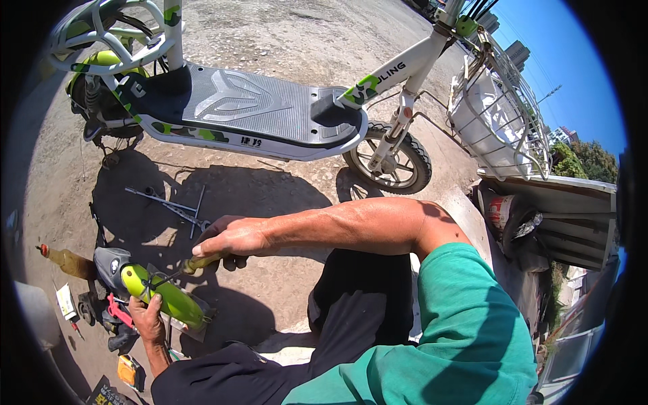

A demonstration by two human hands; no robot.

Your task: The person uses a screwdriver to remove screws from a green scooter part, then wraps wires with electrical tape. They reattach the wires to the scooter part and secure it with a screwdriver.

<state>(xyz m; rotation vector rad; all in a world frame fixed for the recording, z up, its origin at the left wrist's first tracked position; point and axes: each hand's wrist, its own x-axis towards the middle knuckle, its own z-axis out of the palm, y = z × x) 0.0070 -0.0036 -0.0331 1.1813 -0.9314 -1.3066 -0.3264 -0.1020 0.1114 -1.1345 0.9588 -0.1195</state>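
My left hand (150, 316) grips the near edge of a lime-green curved fender (177, 302) at the lower left. A black piece (111, 265) adjoins its far end. My right hand (233, 240) is closed around the yellowish handle of a screwdriver (200, 263). Its thin shaft slants down and left to the fender, near my left thumb; whether the tip sits in a screw is too small to tell. Just beyond my right hand, metal wrenches (177, 208), one T-shaped, lie crossed on the shaded ground.
A white and green electric scooter (243, 111) stands across the far side, with a wire basket (499, 111) at right. To the left are a yellowish bottle (71, 263), a pink-handled tool (118, 312) and an orange box (128, 371). Metal sheeting (574, 219) stands at right.
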